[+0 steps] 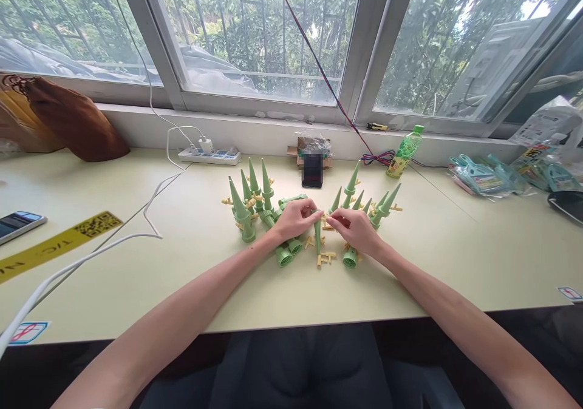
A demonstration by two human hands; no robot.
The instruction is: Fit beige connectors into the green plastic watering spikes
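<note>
My left hand (296,218) is closed around the wide end of a green plastic watering spike (317,238), whose narrow end points down toward the table. Close beside it, my right hand (354,227) pinches a small yellow valve piece (325,217) against the spike's upper end; the fingers partly hide it. Below the hands lie several loose yellow valve pieces (328,256). Assembled green spikes with yellow valves (241,212) stand to the left. More green spikes (385,209) are grouped on the right, and a ribbed green cap end (350,258) faces me under my right hand.
Green tubes (285,256) lie beside my left wrist. Behind the hands are a phone (312,172) propped on a box, a power strip (209,156) and a drink bottle (404,152). A white cable (148,218) crosses the left side; bagged items (487,175) sit at right.
</note>
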